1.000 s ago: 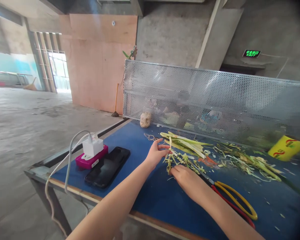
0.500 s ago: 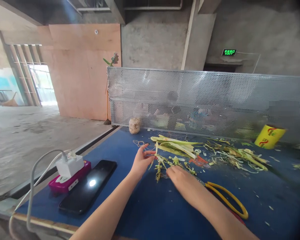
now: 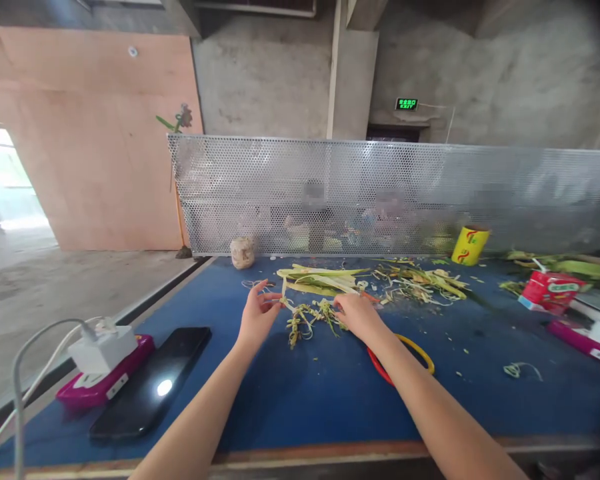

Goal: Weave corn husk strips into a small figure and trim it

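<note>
A tangle of woven green-yellow leaf strips (image 3: 307, 315) lies on the blue tabletop (image 3: 300, 393). My left hand (image 3: 257, 314) pinches the left end of one strip, thumb and forefinger closed on it. My right hand (image 3: 357, 313) rests knuckles-up on the right side of the tangle, its fingers curled down onto the strips. Longer flat leaves (image 3: 320, 279) lie just beyond both hands. Scissors with red and yellow handles (image 3: 410, 353) lie partly under my right forearm.
A black phone (image 3: 150, 383) and a pink box with a white charger (image 3: 103, 360) sit at the near left. Leaf scraps (image 3: 420, 280), a yellow roll (image 3: 470, 245) and a red carton (image 3: 547, 292) lie to the right. A perforated metal screen (image 3: 380, 193) backs the table.
The camera has swung to the right, bringing the red carton and more of the table into view. Both hands stay on the leaf tangle, the right hand now a little further up it.
</note>
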Demonstrator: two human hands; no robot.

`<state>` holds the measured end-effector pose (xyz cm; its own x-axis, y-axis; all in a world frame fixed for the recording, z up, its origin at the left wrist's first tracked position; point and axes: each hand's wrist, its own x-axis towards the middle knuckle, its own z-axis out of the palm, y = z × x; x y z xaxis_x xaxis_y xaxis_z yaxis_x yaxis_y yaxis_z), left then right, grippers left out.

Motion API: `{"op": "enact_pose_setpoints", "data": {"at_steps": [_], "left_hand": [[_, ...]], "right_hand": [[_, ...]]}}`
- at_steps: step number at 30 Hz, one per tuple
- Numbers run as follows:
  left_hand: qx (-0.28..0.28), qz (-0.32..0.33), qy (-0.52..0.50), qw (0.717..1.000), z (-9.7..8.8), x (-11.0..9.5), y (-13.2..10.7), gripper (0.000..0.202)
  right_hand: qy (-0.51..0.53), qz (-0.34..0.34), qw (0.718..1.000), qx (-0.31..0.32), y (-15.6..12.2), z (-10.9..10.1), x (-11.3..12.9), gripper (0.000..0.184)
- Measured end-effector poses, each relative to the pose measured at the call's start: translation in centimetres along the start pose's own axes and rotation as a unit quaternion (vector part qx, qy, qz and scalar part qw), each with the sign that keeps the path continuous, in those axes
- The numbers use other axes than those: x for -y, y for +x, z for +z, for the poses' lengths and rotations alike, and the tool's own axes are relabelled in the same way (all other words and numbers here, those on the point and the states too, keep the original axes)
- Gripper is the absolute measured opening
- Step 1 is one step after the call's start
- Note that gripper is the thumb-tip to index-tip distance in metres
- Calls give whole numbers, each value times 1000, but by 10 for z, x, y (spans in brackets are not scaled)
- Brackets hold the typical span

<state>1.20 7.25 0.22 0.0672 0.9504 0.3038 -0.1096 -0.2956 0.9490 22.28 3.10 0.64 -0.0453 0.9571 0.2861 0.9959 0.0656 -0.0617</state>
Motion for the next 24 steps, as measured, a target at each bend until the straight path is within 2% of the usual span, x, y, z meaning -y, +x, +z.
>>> {"op": "enact_pose_setpoints", "data": {"at_steps": [8,12,19,24], "left_hand": [[18,31,22,999,0,4,-1,51],[21,36,32,999,-2,6,0,51],[17,36,51,998,-4,13,4,54],[6,37,63,997,-5,12,4,52]], "right_hand": [[-16,-12,999,25,-2,5,10,13],[-16,-8,1000,24,-1,10,13,21],[23,17,999,20,4,17,4,24],[40,37,999,2,2,15,-1,23]]}}
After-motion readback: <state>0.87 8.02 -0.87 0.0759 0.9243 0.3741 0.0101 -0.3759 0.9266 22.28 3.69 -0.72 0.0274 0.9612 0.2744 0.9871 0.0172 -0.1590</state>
